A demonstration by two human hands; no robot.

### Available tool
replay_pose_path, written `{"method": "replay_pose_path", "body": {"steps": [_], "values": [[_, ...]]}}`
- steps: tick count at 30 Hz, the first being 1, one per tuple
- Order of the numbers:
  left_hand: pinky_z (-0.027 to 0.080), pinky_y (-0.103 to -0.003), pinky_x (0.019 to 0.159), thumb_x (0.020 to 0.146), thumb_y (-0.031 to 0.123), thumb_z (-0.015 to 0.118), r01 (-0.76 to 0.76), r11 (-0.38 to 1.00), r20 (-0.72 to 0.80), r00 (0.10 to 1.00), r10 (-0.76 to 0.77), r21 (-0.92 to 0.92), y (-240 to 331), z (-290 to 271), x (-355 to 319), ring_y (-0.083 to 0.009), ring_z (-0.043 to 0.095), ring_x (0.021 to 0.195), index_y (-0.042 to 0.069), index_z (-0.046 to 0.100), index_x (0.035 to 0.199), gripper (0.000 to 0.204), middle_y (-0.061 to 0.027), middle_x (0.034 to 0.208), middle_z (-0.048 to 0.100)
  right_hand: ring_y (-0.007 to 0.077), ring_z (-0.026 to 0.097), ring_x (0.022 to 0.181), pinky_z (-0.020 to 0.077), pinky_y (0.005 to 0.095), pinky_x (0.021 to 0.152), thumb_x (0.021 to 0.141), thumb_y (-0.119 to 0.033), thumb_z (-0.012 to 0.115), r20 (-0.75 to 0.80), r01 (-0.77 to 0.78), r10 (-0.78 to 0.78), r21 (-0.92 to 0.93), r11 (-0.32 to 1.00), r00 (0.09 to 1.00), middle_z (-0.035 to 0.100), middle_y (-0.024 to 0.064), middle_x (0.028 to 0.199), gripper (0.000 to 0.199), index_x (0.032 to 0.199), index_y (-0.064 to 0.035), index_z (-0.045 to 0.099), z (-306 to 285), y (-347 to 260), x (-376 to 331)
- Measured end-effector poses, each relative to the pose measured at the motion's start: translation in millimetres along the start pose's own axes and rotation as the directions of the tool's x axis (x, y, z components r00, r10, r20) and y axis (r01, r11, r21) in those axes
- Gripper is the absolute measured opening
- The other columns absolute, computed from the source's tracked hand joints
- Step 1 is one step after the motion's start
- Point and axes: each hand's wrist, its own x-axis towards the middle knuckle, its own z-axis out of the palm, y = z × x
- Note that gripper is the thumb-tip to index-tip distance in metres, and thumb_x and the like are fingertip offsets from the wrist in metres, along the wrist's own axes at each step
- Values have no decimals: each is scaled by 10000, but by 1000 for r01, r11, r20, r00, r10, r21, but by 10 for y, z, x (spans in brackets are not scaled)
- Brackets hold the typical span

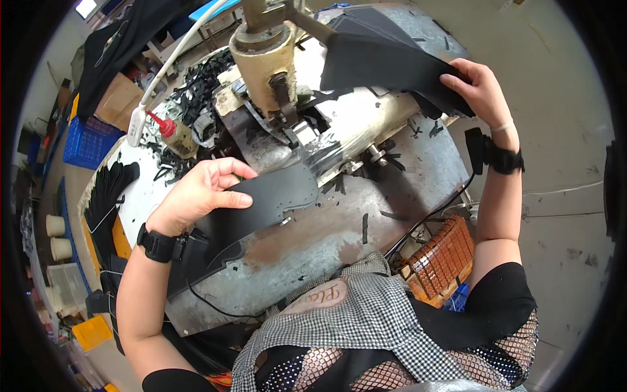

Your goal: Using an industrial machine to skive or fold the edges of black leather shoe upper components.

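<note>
My left hand (199,193) grips a flat black cut piece (274,199) with a curved edge, held over the worn metal table (313,245) in front of the machine. My right hand (480,88) holds a larger black sheet (385,62) up at the right of the machine head (264,55). Both wrists carry black bands. The machine's foot and metal parts (297,127) sit between the two pieces.
Black offcuts (196,98) and a small bottle with a red cap (173,134) lie behind the machine. A stack of black pieces (108,193) is at the left, a blue crate (88,140) beyond it. A brown woven pedal (441,258) sits on the floor at right.
</note>
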Motion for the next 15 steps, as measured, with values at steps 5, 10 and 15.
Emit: {"method": "replay_pose_path", "body": {"steps": [5, 10, 15], "values": [[504, -231, 819, 814, 49, 747, 8, 1000, 3, 1000, -8, -8, -12, 31, -10, -98, 663, 848, -11, 589, 1159, 384, -71, 956, 714, 321, 540, 1128, 442, 421, 975, 668, -355, 845, -86, 129, -210, -553, 823, 974, 580, 167, 1202, 768, 1337, -152, 526, 241, 45, 51], [507, -233, 827, 816, 40, 742, 11, 1000, 15, 1000, -11, -13, -29, 46, -27, -101, 665, 857, -15, 588, 1167, 387, -73, 970, 714, 342, 492, 1170, 402, 433, 999, 649, -432, 791, -2, 255, -349, -679, 689, 937, 537, 155, 1222, 831, 1376, -180, 476, 632, 88, 65], [510, -237, 827, 815, 29, 738, 9, 1000, -1, 1000, -9, -18, -43, 29, -66, -96, 665, 857, -14, 589, 1162, 380, -70, 975, 714, 313, 547, 1107, 468, 402, 903, 692, -347, 781, -85, 191, -312, -632, 751, 946, 560, 137, 1138, 720, 1322, -131, 509, 669, 114, 119]]}}
